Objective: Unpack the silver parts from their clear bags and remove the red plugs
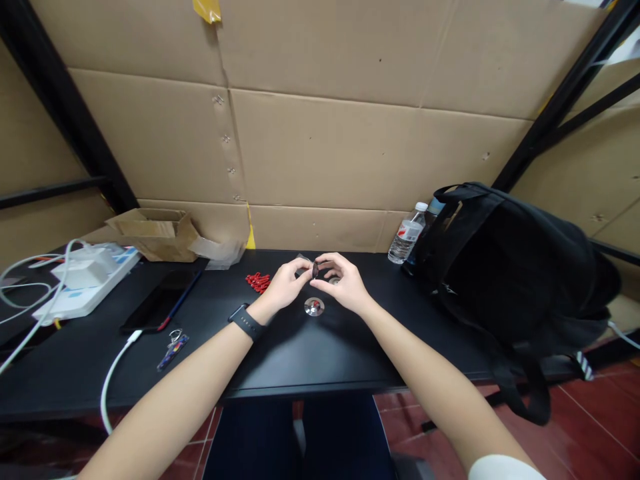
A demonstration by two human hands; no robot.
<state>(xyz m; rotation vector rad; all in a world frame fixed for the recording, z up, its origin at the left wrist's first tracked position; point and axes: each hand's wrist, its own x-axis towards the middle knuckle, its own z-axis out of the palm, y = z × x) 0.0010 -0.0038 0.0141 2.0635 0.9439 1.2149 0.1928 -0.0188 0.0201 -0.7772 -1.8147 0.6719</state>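
Cardboard panels back a black table (300, 353). Above its middle, the left hand (285, 283) and right hand (345, 283) meet, fingertips of both pinched together on a small dark disc (315, 269) held on edge, clear of the surface. Just below the hands a round metal disc (314, 307) lies flat on the table. Red capsules (258, 281) lie in a heap just left of the left hand. A water bottle (409, 235) and black backpack (510, 267) stand to the right.

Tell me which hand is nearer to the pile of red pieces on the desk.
Left. The left hand is raised just right of the red pieces, almost beside them. The right hand is farther right, beyond the left hand; both pinch a small dark disc.
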